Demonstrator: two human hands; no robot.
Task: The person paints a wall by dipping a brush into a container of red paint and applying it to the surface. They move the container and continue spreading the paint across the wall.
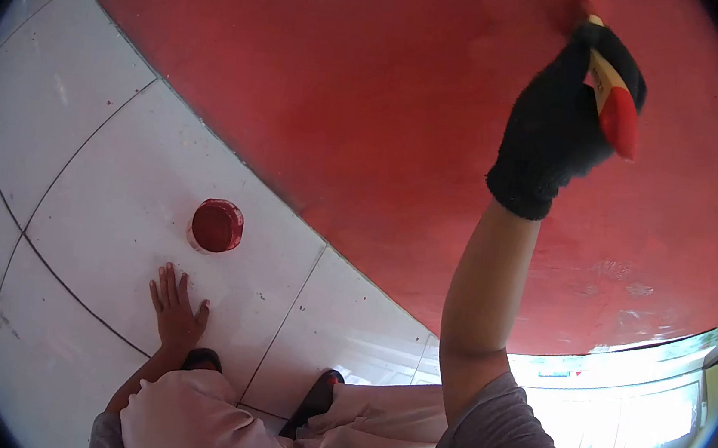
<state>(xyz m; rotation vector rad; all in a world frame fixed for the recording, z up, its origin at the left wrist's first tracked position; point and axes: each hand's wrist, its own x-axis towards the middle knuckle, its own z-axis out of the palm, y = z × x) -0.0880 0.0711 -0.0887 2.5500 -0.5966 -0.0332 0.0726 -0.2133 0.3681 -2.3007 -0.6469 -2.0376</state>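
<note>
In a black knitted glove, my right hand (559,122) is closed around a paintbrush (607,85) with a wooden handle and a red end. The brush's bristle end meets the red wall (346,93) near the top of the view and looks blurred. My bare left hand (179,315) lies flat on the white tiled floor (104,174), its fingers spread. Just beyond its fingertips stands a small clear cup of dark red paint (216,226), with paint smeared on its rim.
The wall's lower edge runs diagonally along the tiles. My legs (210,421) and a dark shoe (314,401) are close below the cup. Bright white-framed windows (642,424) show at lower right. Small specks dot the floor, and pale scuffs mark the wall at right.
</note>
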